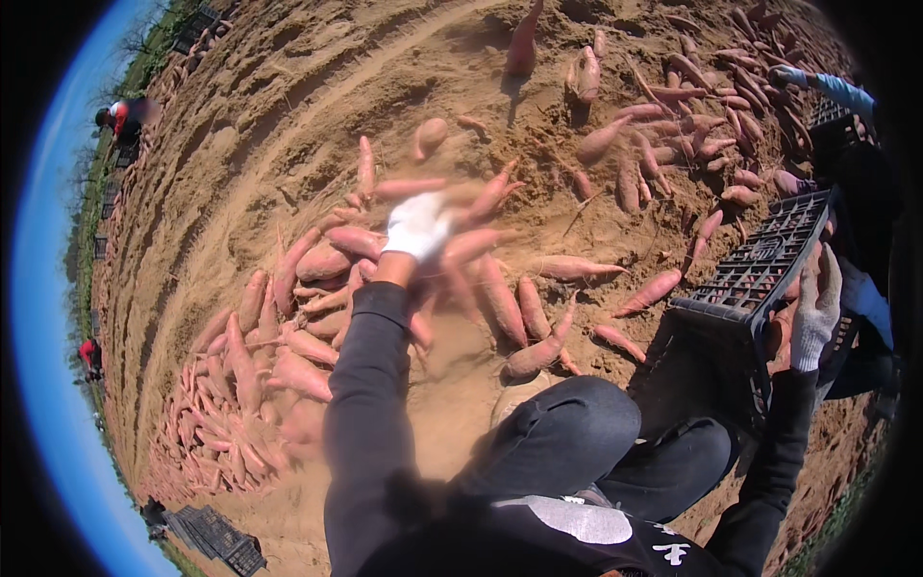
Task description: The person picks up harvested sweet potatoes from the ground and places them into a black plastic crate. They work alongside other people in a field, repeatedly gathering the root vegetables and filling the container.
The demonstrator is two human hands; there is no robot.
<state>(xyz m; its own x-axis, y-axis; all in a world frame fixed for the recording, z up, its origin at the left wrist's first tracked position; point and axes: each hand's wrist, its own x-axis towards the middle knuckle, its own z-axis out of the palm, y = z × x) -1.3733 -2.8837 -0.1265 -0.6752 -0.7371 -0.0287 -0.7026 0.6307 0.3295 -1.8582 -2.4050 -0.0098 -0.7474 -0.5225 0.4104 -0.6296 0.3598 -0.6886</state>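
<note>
My left hand, in a white knitted glove, reaches into a pile of sweet potatoes on the soil. Motion blur hides its fingers, and whether it grips one of the roots there is unclear. My right hand, also gloved, is at the open side of a black plastic crate by my knee. Its fingers point up, close to sweet potatoes inside the crate; whether they hold anything cannot be made out. The crate's slotted side faces up towards me.
More sweet potatoes are strewn at upper right, where a co-worker's gloved hand reaches in. A smaller-rooted heap lies at lower left. Stacked black crates stand behind it. Other people bend over the field's far rows.
</note>
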